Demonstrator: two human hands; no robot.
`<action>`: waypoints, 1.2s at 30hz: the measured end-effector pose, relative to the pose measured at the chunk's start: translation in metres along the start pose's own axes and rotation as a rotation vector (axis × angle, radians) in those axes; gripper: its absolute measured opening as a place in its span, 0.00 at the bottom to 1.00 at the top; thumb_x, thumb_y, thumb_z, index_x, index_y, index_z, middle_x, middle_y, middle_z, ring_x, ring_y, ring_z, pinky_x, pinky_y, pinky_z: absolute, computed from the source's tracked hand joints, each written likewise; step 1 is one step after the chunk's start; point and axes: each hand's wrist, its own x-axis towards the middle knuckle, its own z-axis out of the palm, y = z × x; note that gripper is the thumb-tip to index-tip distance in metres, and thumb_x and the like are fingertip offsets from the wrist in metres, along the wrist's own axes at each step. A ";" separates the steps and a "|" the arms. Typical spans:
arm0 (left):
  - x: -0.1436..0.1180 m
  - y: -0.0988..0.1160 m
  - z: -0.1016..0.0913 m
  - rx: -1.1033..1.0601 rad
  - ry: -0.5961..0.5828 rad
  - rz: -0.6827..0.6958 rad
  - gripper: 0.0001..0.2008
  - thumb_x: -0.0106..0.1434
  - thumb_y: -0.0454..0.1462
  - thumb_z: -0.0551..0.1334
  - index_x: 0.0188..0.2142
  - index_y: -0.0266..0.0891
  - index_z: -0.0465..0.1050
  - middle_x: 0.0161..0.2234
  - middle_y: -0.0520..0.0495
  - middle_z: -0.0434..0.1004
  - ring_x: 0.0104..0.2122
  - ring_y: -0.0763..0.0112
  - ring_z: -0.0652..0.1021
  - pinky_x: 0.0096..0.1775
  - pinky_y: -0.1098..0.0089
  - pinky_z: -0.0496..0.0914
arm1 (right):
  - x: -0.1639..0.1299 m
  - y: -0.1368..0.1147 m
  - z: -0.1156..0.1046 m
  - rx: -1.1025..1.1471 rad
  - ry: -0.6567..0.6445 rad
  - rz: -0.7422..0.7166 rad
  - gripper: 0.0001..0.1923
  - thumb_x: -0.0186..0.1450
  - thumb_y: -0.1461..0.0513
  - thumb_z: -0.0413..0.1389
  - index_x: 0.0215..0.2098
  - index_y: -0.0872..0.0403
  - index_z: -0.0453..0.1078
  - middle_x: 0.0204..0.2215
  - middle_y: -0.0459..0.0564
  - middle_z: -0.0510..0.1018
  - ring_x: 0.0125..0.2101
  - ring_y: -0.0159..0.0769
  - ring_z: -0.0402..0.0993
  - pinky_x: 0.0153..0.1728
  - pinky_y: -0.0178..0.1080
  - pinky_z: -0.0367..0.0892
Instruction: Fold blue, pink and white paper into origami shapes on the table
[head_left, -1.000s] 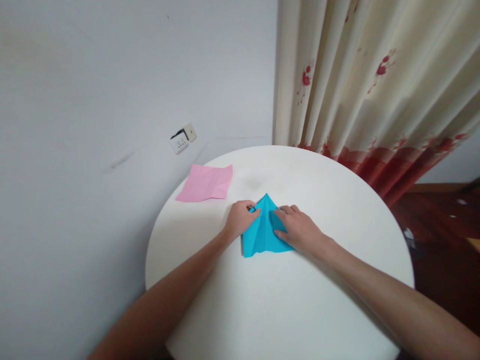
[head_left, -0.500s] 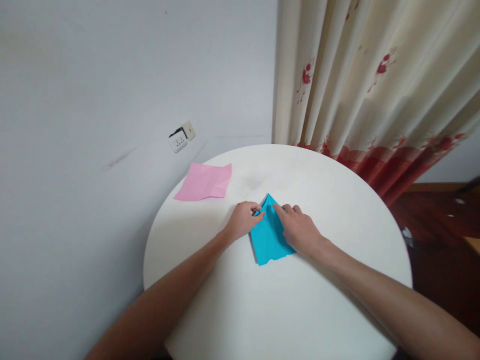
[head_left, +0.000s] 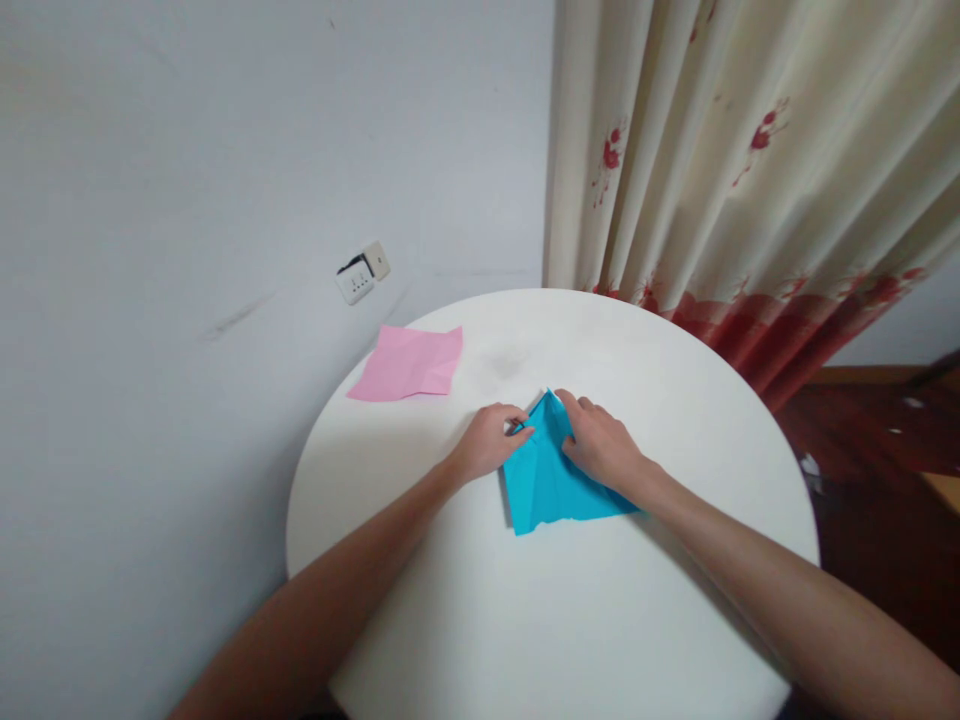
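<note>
A creased sheet of blue paper (head_left: pixel 551 485) lies on the round white table (head_left: pixel 517 630), its folded point facing away from me. My left hand (head_left: pixel 489 438) pinches the paper's left edge near that point between thumb and fingers. On the other side, my right hand (head_left: pixel 600 440) grips the upper right edge, thumb on the top face and fingers curled along the border. Part of the right side of the sheet is hidden under my right hand and wrist.
A pink sheet of paper (head_left: pixel 411 364) rests at the table's far left, near the wall. A socket (head_left: pixel 355 282) is set in the wall behind it. The patterned curtain (head_left: pixel 720 180) hangs behind the table on the right.
The blue paper has opened out to the right and its lower edge now looks wider. My right hand has shifted slightly rightward with it; my left hand has barely moved.
</note>
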 end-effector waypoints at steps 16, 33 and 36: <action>0.002 0.010 -0.004 -0.407 0.071 -0.134 0.08 0.60 0.41 0.61 0.30 0.40 0.66 0.24 0.55 0.68 0.25 0.73 0.72 0.28 0.74 0.63 | 0.019 0.008 0.005 1.089 0.078 0.280 0.20 0.65 0.61 0.49 0.54 0.52 0.68 0.27 0.45 0.77 0.25 0.34 0.72 0.25 0.33 0.67; 0.008 -0.001 -0.026 -0.275 0.015 -0.144 0.07 0.59 0.40 0.58 0.27 0.40 0.66 0.21 0.56 0.63 0.25 0.71 0.69 0.28 0.73 0.61 | 0.032 0.035 0.010 0.748 0.241 0.090 0.07 0.60 0.59 0.58 0.32 0.56 0.75 0.24 0.48 0.79 0.25 0.35 0.73 0.28 0.35 0.64; 0.011 -0.006 -0.025 -0.243 0.077 -0.151 0.06 0.59 0.38 0.57 0.25 0.41 0.65 0.22 0.55 0.65 0.26 0.71 0.70 0.30 0.72 0.62 | 0.028 0.035 0.007 0.539 0.312 0.067 0.08 0.63 0.60 0.56 0.29 0.54 0.75 0.28 0.51 0.82 0.30 0.38 0.76 0.32 0.36 0.65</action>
